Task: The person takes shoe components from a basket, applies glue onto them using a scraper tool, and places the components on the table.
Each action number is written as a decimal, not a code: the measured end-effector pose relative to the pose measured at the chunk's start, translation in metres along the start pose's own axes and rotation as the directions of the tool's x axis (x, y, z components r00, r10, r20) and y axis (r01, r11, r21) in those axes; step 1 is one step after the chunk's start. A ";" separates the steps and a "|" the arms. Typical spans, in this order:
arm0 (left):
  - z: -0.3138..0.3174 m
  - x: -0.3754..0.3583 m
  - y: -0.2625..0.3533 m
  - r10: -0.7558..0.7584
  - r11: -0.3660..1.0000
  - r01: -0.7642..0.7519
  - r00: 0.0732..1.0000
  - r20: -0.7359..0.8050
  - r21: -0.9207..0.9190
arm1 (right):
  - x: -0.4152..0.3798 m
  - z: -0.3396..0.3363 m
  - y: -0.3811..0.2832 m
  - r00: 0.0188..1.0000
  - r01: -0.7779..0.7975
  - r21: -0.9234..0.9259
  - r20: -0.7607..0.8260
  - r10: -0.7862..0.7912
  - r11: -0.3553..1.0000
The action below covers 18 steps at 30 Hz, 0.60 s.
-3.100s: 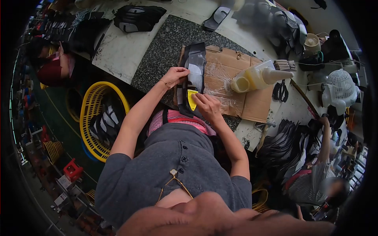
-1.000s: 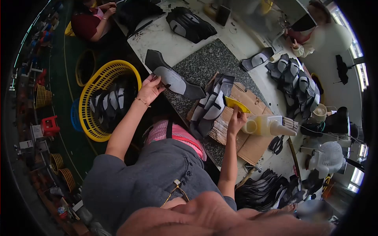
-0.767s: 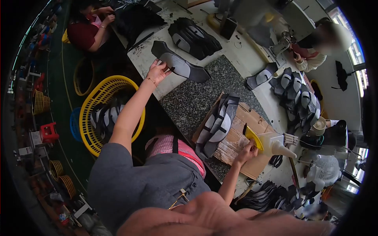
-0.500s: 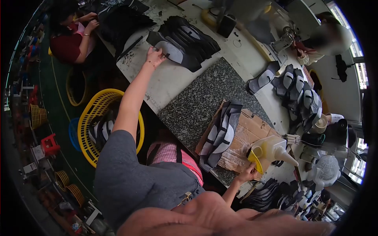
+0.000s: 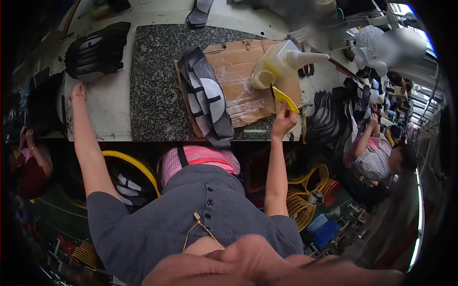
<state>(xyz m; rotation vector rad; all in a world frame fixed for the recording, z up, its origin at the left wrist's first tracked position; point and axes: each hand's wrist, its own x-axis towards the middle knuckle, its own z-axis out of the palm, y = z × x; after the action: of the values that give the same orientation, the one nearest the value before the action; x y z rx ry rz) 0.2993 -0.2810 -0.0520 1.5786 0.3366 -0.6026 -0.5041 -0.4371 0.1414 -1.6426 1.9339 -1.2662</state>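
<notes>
My left hand [image 5: 78, 92] reaches to the near edge of a fanned stack of black-and-grey shoe uppers [image 5: 98, 50], its fingers closed at the front upper. How firmly they grip the edge is hard to see. In my right hand [image 5: 284, 123] is a yellow scraper [image 5: 285, 100] with a dark edge, just below a translucent bottle [image 5: 279, 62] with a pale cone-shaped spout. The bottle lies on a stained cardboard sheet [image 5: 243, 102]. Along the cardboard's left side, several overlapping grey-and-black uppers [image 5: 205, 93] form a row.
A speckled stone slab [image 5: 155, 81] lies under the cardboard. Another upper [image 5: 199, 12] rests beyond it. Dark pieces [image 5: 329, 117] are piled at the right. A yellow basket [image 5: 136, 164] holding uppers stands below the table's left edge. Co-workers [image 5: 374, 155] sit on both sides.
The view has swung to the right, facing the cardboard squarely. My left hand, earlier over the top grey upper, is now at the stack's near edge. My right hand still holds the scraper.
</notes>
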 end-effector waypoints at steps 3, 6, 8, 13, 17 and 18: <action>0.029 -0.107 -0.007 0.338 0.929 -0.333 0.941 -0.006 0.161 | 0.026 0.019 -0.014 0.976 0.211 -0.045 0.056 -0.209 0.976; 0.081 -0.259 -0.053 0.547 0.768 -0.618 0.769 0.330 0.167 | 0.035 0.037 0.000 0.940 0.331 -0.142 0.132 -0.314 0.933; 0.114 -0.376 -0.083 0.374 0.846 -0.523 0.718 0.587 0.101 | 0.034 0.037 0.015 0.991 0.051 -0.283 0.134 -0.013 0.958; 0.164 -0.529 -0.122 0.106 0.670 -0.566 0.715 0.691 0.481 | 0.015 0.049 0.018 0.947 -0.183 0.178 0.294 0.125 0.967; 0.170 -0.530 -0.152 0.157 0.595 -0.615 0.720 0.676 0.517 | 0.000 0.098 -0.031 0.821 -0.060 0.378 0.545 -0.169 0.924; 0.165 -0.525 -0.158 0.145 0.616 -0.591 0.734 0.663 0.520 | -0.004 0.116 -0.042 0.765 0.072 0.380 0.572 -0.296 0.922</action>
<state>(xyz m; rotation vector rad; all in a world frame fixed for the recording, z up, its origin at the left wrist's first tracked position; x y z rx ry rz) -0.2448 -0.3536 0.1107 2.0162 -0.8049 -0.8762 -0.3939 -0.4806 0.1074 -1.7956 1.1069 -0.8787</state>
